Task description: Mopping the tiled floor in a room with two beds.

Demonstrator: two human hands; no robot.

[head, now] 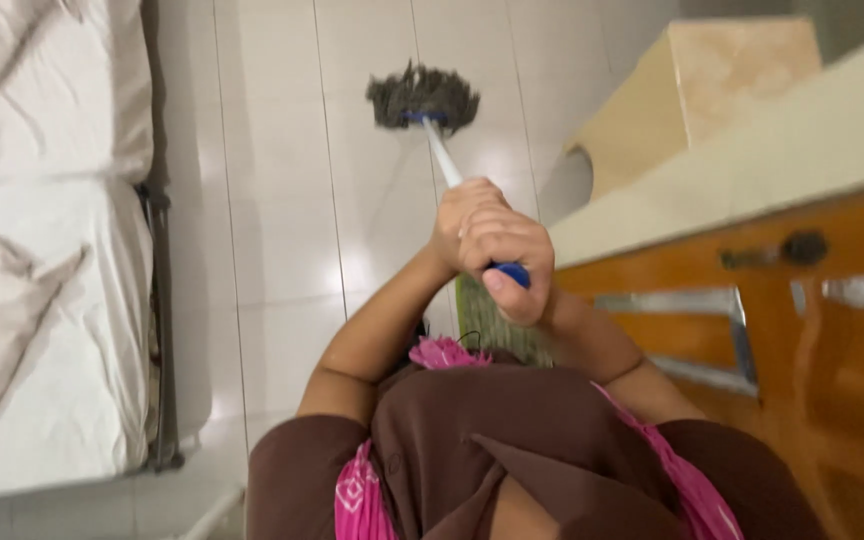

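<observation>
Mid-frame, the left hand [464, 222] and right hand [508, 262] are stacked, fingers clenched around the mop handle [443, 155]. The mop head [422, 97] rests on the tiled floor [282, 200] at upper centre, so this looks like mid-stroke mopping. The next stroke needs care near the bed [42, 250] at left.

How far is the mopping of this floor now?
Done: the pictures cannot settle it; the tiled floor shines by the bed, but that may be gloss, not wetness. In hand: both hands, left and right, grip the handle, and the mop head rests on the tiles ahead. Left: how much floor remains cannot be told, since only this strip between the bed and the cabinet is in view.
</observation>
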